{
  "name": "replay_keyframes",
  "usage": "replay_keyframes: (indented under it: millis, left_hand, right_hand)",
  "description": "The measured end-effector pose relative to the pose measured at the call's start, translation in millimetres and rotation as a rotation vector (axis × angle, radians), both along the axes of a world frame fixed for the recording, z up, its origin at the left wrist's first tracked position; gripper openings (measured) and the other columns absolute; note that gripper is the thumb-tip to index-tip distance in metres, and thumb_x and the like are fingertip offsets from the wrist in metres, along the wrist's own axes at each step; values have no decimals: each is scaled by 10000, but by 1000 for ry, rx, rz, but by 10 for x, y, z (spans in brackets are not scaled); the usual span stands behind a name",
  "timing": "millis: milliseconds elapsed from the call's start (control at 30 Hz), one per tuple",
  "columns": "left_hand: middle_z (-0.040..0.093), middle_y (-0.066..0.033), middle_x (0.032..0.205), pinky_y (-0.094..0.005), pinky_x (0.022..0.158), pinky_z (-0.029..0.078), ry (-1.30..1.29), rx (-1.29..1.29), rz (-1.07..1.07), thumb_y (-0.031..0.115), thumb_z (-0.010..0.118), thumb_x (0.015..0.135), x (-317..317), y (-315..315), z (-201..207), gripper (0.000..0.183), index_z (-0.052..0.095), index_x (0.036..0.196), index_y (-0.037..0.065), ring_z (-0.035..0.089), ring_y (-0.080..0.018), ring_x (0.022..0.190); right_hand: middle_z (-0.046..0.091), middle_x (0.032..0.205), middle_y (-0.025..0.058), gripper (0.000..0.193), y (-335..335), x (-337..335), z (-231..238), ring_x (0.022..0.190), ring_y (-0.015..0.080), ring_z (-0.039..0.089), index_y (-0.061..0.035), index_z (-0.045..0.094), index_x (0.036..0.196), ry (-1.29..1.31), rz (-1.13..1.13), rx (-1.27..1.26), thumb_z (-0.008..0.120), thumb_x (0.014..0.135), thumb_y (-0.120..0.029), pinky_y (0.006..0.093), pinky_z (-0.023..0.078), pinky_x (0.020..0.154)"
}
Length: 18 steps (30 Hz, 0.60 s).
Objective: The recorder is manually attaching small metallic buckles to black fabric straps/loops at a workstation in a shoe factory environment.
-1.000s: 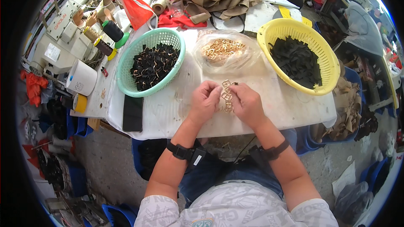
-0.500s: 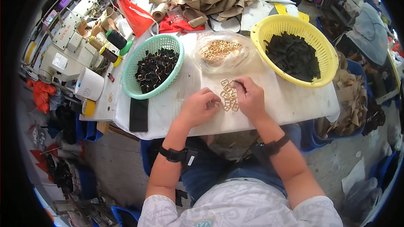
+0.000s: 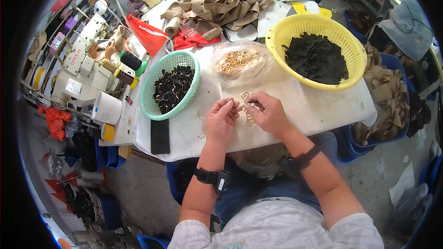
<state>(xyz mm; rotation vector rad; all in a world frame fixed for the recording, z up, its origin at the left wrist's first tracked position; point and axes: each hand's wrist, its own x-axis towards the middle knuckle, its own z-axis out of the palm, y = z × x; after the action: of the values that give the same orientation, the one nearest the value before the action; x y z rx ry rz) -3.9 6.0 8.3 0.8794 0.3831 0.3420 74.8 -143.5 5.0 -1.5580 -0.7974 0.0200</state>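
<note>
My left hand (image 3: 223,120) is over the near part of the white-covered table (image 3: 304,115), thumb and fingers pinched together. Whatever lies in that pinch is too small to make out. Close on its right is my right hand (image 3: 268,114), its fingers bent and pressed together; what they hold, if anything, is hidden. A small group of gold metal buckles (image 3: 249,120) lies on the table between the hands, partly covered by the right fingers. Beyond them stands a clear plastic bag (image 3: 240,81) holding many gold metal pieces (image 3: 236,62).
A green basket (image 3: 193,93) of black pieces with gold metal stands left, by a dark phone (image 3: 160,137). The yellow basket (image 3: 359,71) at right holds black fabric pieces. Brown material (image 3: 226,4) is heaped behind. A sewing machine (image 3: 80,83) and thread cones (image 3: 130,60) stand far left.
My two hands have come closer together. The left has turned with its fingers upward; the right has moved over the buckles. The dark piece seen in the right fingers no longer shows clearly.
</note>
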Motion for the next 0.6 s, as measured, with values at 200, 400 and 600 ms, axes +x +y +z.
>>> replay_keyframes:
  millis: [200,400,600]
  left_hand:
    - [637,-53,876,-254,647,454,-62,-89,6,77,593,918,39,-135,-134,142,620,1039,7,594,-127,779]
    - [636,-58,850,-237,633,447,-37,22,8,69,578,926,53,-207,-132,158,617,1034,-40,568,-116,719]
    - [648,-72,848,-227,629,447,-51,278,-21,55,564,925,21,-135,-124,147,629,1001,-53,570,-110,702]
  right_hand:
    - [642,778,87,110,60,20,-129,642,114,578,22,645,920,177,110,93,653,825,-31,265,466,581]
    - [658,808,76,140,28,22,-47,690,77,566,46,636,972,368,174,159,595,867,-38,248,472,615]
    - [666,834,60,168,14,83,-65,731,80,577,33,632,997,375,211,77,561,898,-84,251,477,649]
